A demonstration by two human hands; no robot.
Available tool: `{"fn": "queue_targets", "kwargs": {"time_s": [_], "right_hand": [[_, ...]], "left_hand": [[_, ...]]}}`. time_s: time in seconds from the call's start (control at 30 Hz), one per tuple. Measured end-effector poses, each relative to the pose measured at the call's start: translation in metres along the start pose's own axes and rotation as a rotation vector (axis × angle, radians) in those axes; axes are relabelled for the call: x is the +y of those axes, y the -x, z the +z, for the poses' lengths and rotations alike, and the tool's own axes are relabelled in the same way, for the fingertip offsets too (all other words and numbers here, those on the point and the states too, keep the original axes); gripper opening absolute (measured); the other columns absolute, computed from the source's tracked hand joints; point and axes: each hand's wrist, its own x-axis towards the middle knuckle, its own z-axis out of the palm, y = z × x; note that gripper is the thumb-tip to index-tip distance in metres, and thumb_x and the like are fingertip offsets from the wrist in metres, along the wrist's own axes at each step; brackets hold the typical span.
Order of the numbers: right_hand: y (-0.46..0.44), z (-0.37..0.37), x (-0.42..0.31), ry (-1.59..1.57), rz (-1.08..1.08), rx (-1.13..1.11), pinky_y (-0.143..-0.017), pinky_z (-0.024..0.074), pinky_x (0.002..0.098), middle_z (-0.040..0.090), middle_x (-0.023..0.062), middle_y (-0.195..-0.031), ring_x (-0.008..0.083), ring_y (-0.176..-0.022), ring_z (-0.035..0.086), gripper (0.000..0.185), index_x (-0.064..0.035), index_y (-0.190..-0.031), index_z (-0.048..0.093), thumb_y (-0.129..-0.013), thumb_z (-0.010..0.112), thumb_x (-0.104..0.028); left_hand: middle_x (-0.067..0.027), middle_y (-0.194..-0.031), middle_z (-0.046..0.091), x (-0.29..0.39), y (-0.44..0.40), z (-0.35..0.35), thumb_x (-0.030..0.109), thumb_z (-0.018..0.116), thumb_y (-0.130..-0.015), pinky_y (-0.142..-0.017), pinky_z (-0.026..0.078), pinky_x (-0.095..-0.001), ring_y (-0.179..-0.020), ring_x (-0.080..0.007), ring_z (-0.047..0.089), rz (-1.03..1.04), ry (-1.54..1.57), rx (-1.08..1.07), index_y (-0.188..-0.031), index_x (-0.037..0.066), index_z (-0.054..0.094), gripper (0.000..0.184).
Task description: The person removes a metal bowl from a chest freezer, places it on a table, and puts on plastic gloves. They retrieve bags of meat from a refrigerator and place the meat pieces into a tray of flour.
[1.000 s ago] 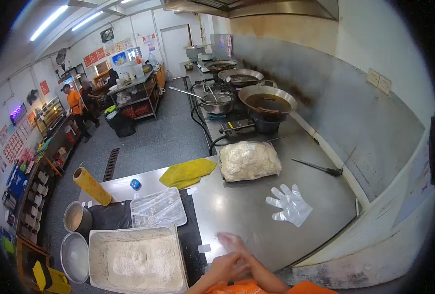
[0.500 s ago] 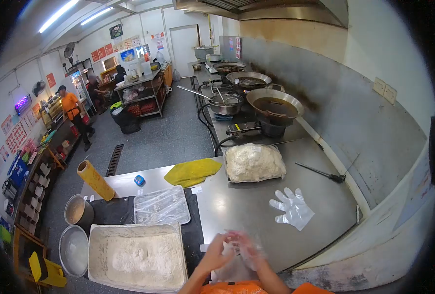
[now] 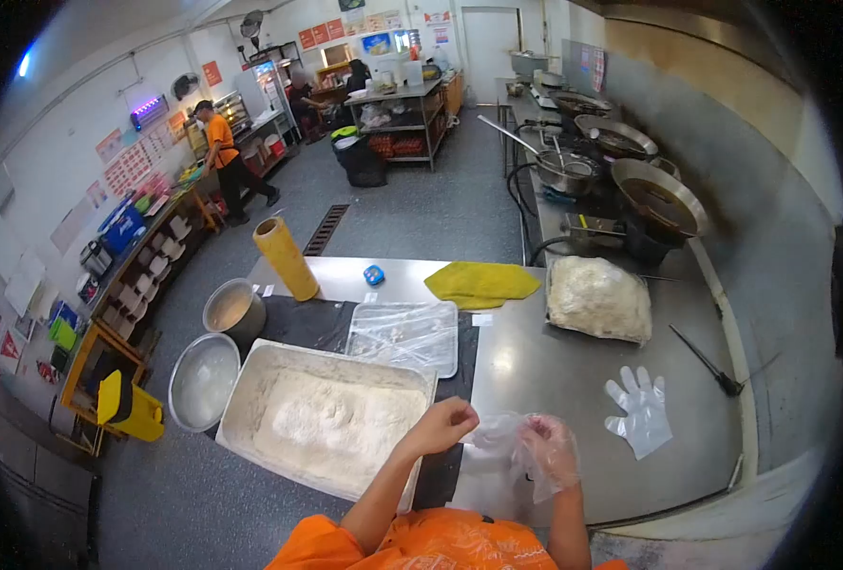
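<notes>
My left hand (image 3: 439, 427) is closed in a pinch at the near edge of the steel table, beside the tub of flour. Clear thin plastic (image 3: 498, 433), which looks like a disposable glove, stretches between my two hands. A loose clear glove covers my right hand (image 3: 548, 448), whose fingers are bent together on that plastic. Another clear plastic glove (image 3: 642, 412) lies flat on the table to the right. White flour (image 3: 331, 418) fills the large rectangular tub (image 3: 250, 372) left of my hands.
Behind the tub are a plastic-covered tray (image 3: 402, 335), yellow roll (image 3: 286, 258) and yellow cloth (image 3: 481, 283). Two metal bowls stand left. A bagged pale mass (image 3: 598, 298), a thin tool (image 3: 706, 360) and oil-filled pans (image 3: 658, 198) are right. A person (image 3: 222, 152) stands far left.
The view has swung left, so the table items appear farther right. My hands, earlier close together and blurred, are now farther apart with clear plastic between them.
</notes>
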Motion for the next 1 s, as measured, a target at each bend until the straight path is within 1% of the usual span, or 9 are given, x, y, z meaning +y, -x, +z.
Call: {"fn": "queue_targets", "kwargs": {"time_s": [0.07, 0.17, 0.23, 0.33, 0.43, 0.7, 0.77, 0.87, 1.0], "right_hand": [[0.007, 0.001, -0.008, 0.039, 0.018, -0.136, -0.079, 0.0499, 0.0259, 0.063, 0.0039, -0.100, 0.0130, -0.086, 0.059, 0.024, 0.0003, -0.108, 0.063, -0.085, 0.069, -0.007], [0.010, 0.010, -0.017, 0.367, -0.420, 0.046, -0.083, 0.0484, 0.0258, 0.062, 0.0033, -0.103, 0.0131, -0.092, 0.058, 0.025, 0.0011, -0.110, 0.063, -0.086, 0.066, -0.004], [0.001, 0.008, -0.015, 0.129, -0.240, 0.276, -0.095, 0.0477, 0.0354, 0.059, 0.0149, -0.118, 0.0226, -0.110, 0.057, 0.031, 0.0009, -0.114, 0.062, -0.091, 0.065, -0.020], [-0.020, 0.000, -0.004, -0.573, -0.222, 0.264, -0.087, 0.0478, 0.0270, 0.062, 0.0051, -0.105, 0.0144, -0.096, 0.059, 0.020, 0.0011, -0.110, 0.063, -0.090, 0.064, -0.005], [0.005, 0.036, -0.044, -0.468, -0.215, 0.258, -0.087, 0.0480, 0.0271, 0.063, 0.0051, -0.103, 0.0135, -0.094, 0.059, 0.019, 0.0007, -0.109, 0.063, -0.092, 0.064, -0.008], [0.058, 0.159, -0.067, -0.066, -0.212, -0.198, -0.084, 0.0479, 0.0264, 0.063, 0.0045, -0.103, 0.0122, -0.093, 0.060, 0.017, -0.0020, -0.107, 0.063, -0.092, 0.066, -0.008], [0.100, 0.213, -0.091, -0.134, -0.095, -0.266, -0.083, 0.0473, 0.0259, 0.061, 0.0038, -0.105, 0.0123, -0.092, 0.058, 0.022, -0.0021, -0.109, 0.063, -0.089, 0.069, -0.010], [0.128, 0.286, -0.090, 0.108, -0.316, -0.640, -0.074, 0.0478, 0.0250, 0.059, 0.0025, -0.098, 0.0110, -0.082, 0.055, 0.040, -0.0016, -0.116, 0.062, -0.082, 0.075, -0.019], [0.194, 0.425, -0.074, 0.393, -0.516, -0.667, -0.072, 0.0513, 0.0304, 0.065, 0.0108, -0.087, 0.0166, -0.079, 0.062, 0.047, 0.0066, -0.112, 0.062, -0.082, 0.074, -0.027]], "left_hand": [[-0.0061, -0.082, 0.065, 0.002, -0.002, 0.002, 0.012, 0.062, -0.091, -0.064, 0.049, -0.0264, -0.073, -0.0131, 0.063, -0.098, 0.153, 0.068, -0.099, 0.000, 0.063, 0.014], [-0.0082, -0.083, 0.065, 0.016, -0.002, -0.004, 0.008, 0.056, -0.093, -0.067, 0.053, -0.0271, -0.075, -0.0152, 0.065, -0.171, 0.395, 0.184, -0.108, 0.003, 0.056, 0.016], [-0.0089, -0.085, 0.065, 0.035, 0.006, -0.015, 0.006, 0.054, -0.094, -0.070, 0.056, -0.0307, -0.078, -0.0186, 0.067, -0.038, 0.613, 0.493, -0.111, 0.003, 0.053, 0.017], [-0.0128, -0.092, 0.066, 0.043, 0.027, -0.053, -0.001, 0.054, -0.092, -0.077, 0.059, -0.0364, -0.086, -0.0244, 0.069, 0.121, 0.710, 0.756, -0.114, 0.003, 0.052, 0.022], [-0.0165, -0.102, 0.067, 0.048, 0.066, -0.091, -0.004, 0.051, -0.091, -0.084, 0.057, -0.0343, -0.093, -0.0270, 0.069, 0.072, 0.684, 0.894, -0.108, -0.004, 0.060, 0.020], [-0.0087, -0.101, 0.068, 0.042, 0.187, -0.143, -0.005, 0.068, -0.081, -0.075, 0.050, -0.0248, -0.088, -0.0140, 0.065, 0.118, 0.596, 1.188, -0.107, -0.004, 0.067, 0.026], [-0.0057, -0.104, 0.068, 0.039, 0.225, -0.150, 0.001, 0.073, -0.079, -0.075, 0.049, -0.0247, -0.086, -0.0119, 0.062, -0.005, 0.107, 1.179, -0.108, 0.000, 0.068, 0.030], [-0.0052, -0.101, 0.064, 0.031, 0.292, -0.156, 0.004, 0.077, -0.075, -0.071, 0.049, -0.0240, -0.081, -0.0115, 0.059, -0.074, -0.002, 1.140, -0.111, 0.003, 0.067, 0.038], [-0.0095, -0.110, 0.063, -0.010, 0.412, -0.168, 0.002, 0.073, -0.078, -0.077, 0.056, -0.0275, -0.089, -0.0148, 0.064, -0.110, 0.013, 1.193, -0.115, 0.002, 0.066, 0.038]]}}
